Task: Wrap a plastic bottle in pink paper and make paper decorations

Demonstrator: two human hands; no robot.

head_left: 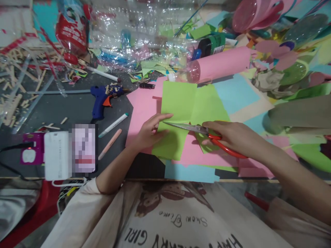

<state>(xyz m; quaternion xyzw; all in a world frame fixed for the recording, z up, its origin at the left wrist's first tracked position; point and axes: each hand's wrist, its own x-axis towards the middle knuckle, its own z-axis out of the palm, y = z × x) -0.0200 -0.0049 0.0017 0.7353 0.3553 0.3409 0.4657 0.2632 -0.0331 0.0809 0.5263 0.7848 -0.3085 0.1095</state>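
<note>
Folded light-green paper sheet (181,113) lies flat on pink paper sheet (141,110), at middle of cluttered table. Left hand (150,132) — fingers spread, pressing green sheet's left edge. Right hand (232,136) closed through red-handled steel scissors (204,132), blades lying across green sheet, tips toward left hand. Blue glue gun (102,100) well left of green sheet; pink paper roll (222,63) beyond it.

Pale cream short-sleeved shirt, brown print, dark lettering, possibly "GIRL"; forearms bare.

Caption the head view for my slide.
Right hand cuts green paper with red-handled scissors; left hand steadies the sheet.
</note>
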